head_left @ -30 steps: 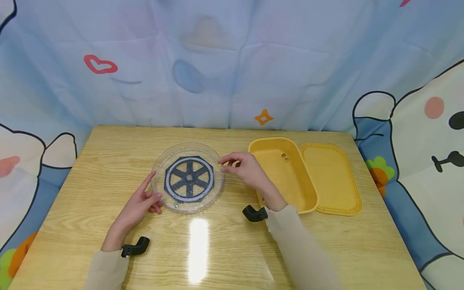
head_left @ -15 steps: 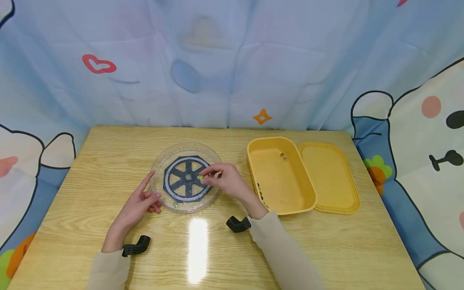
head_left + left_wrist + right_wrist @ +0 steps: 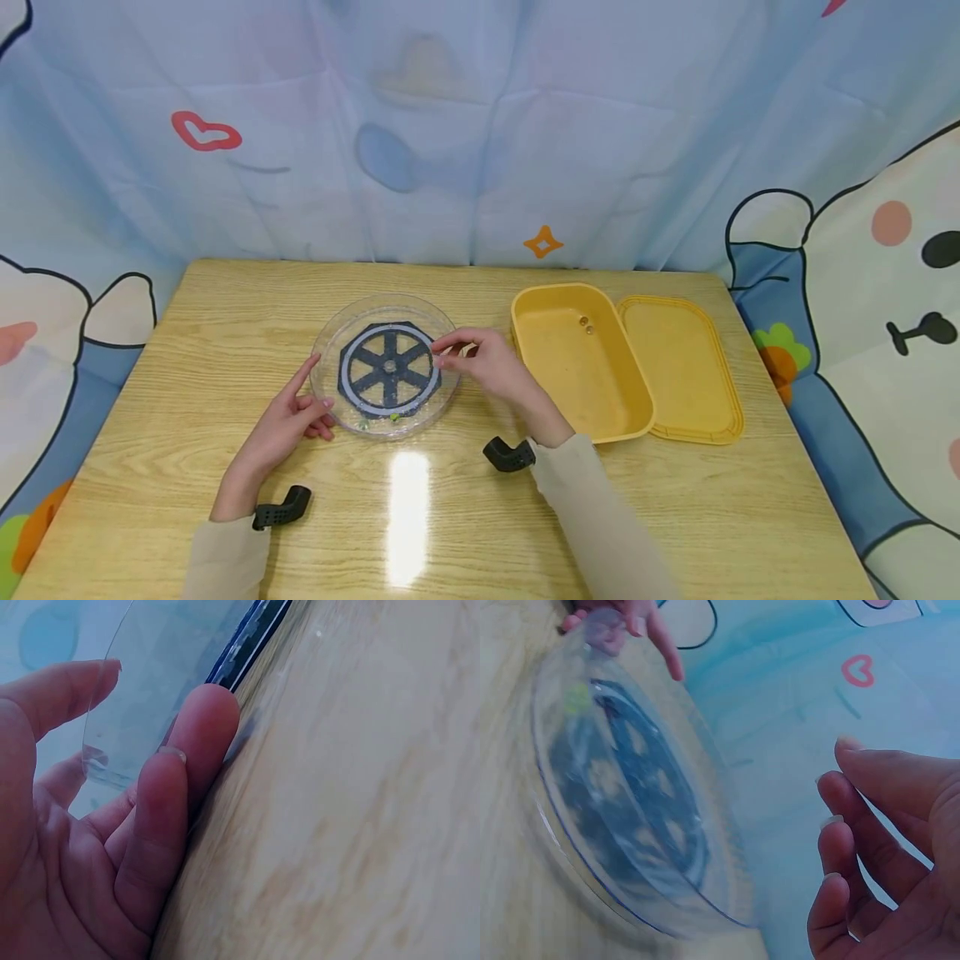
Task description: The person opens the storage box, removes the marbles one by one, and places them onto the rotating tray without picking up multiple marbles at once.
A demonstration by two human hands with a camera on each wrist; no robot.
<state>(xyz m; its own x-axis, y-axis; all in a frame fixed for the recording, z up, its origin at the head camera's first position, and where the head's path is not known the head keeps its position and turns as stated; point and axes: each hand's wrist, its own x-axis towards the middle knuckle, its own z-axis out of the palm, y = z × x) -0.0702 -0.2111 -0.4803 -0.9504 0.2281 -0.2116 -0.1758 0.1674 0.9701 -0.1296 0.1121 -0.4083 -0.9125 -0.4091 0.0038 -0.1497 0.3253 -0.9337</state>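
Clear dish (image 3: 352,321): it lies flat on the table (image 3: 247,333), hollow side up, to the left of the yellow box (image 3: 600,400).
Dish handling: I would judge it light and rather stiff, like thin plastic; being smooth, it may slide if one side is pushed.
Dish hold: best by the rim, from two opposite sides, and gently, because a hard squeeze could perhaps crack it.
Left hand (image 3: 288,421): index finger and thumb lie at the left near part of the rim; whether they truly pinch it or only rest there, I cannot tell.
Right hand (image 3: 480,357): over the right edge of the dish, the tips of thumb and fingers apart, with nothing visible between them.
Green piece (image 3: 395,417): inside the dish, close to the near rim; a paler piece (image 3: 364,424) lies to the left of it.
Piece handling: probably very light, hard and slippery; better taken by two fingertips at its sides.
Dish direction: it is round, so it has no long axis.
Piece direction: too small to tell.
Dark wheel (image 3: 390,367): flat, in or under the dish, I cannot tell which; one line of its spokes runs straight away from the person.
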